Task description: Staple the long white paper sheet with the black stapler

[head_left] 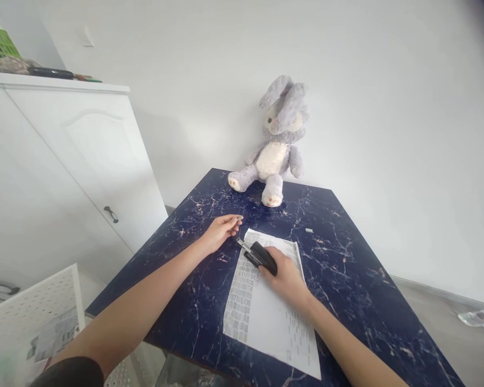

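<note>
Our right hand [284, 274] is closed round the black stapler [262, 257], which looks rigid and best held mid-body; our left hand [220, 230] pinches a tiny, light metal piece [239, 217].

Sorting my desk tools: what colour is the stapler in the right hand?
The stapler is black, metal tip silvery; head view.

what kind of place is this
Likely a room at home: a plush rabbit sits on the dark marbled table beside a white cupboard, and the right hand holds a stapler on printed paper.
</note>
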`<state>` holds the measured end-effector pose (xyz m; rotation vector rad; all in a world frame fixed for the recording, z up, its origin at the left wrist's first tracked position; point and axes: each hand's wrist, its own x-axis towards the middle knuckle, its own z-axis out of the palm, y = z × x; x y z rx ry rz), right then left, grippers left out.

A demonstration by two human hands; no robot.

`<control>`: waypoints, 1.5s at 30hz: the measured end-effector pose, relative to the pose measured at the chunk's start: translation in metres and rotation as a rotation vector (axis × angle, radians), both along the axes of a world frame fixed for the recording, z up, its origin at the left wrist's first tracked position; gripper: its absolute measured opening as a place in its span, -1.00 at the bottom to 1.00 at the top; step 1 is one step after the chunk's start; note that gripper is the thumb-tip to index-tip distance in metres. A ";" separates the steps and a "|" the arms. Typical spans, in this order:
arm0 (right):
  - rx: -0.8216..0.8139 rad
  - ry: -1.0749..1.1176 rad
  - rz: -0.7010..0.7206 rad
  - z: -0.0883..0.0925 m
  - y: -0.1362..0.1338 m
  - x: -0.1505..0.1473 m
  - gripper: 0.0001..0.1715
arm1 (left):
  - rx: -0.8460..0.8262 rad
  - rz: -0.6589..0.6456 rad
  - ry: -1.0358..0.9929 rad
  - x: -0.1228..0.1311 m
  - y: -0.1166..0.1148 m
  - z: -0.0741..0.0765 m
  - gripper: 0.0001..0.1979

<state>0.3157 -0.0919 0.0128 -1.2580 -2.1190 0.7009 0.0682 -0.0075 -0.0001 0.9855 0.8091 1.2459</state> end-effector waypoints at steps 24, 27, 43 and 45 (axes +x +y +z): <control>-0.003 0.005 0.012 0.000 0.000 0.001 -0.66 | 0.618 -0.334 0.733 -0.005 -0.013 0.014 -0.81; 0.006 0.006 0.014 -0.001 0.000 0.001 -0.67 | 0.610 -0.346 0.752 -0.005 -0.010 0.013 -0.81; 0.001 0.016 0.021 0.000 0.000 0.002 -0.62 | 0.624 -0.356 0.785 -0.009 -0.008 0.018 -0.82; 0.003 0.022 0.021 -0.001 0.000 0.002 -0.62 | 0.619 -0.354 0.778 -0.013 -0.008 0.022 -0.82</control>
